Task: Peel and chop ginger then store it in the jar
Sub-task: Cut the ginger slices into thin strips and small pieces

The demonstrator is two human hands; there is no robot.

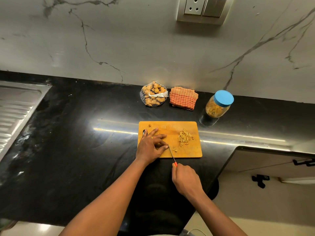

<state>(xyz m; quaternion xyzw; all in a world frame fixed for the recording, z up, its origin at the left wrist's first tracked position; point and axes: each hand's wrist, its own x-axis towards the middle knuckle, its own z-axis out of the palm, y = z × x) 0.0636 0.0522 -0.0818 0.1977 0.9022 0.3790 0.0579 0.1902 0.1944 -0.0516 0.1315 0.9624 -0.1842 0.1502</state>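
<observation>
I saw the left hand (151,145) pinching a mostly hidden ginger piece (159,143) on the cutting board (187,151). The right hand (185,178) clenched the orange-handled knife (172,155), blade just beside the left thumb. Chopped ginger (185,137) lay piled on the board's right. The blue-lidded jar (218,104), checked cloth (183,98) and net bag of ginger (153,96) sat behind on the black counter (85,133).

The bench (85,133) is glossy black with faint grey mottling, under a wall (136,48) of white marble streaked by dark grey veins. The chopping board (170,126) is warm orange-yellow wood, and the chopped ginger (185,137) on it is pale tan. The knife (172,155) has a bright orange handle. The jar (215,109) wears a sky-blue lid (223,97) over yellowish contents. The cloth (183,98) is checked in rusty red and cream. The net bag (153,94) is white mesh around tan-brown lumps.
</observation>
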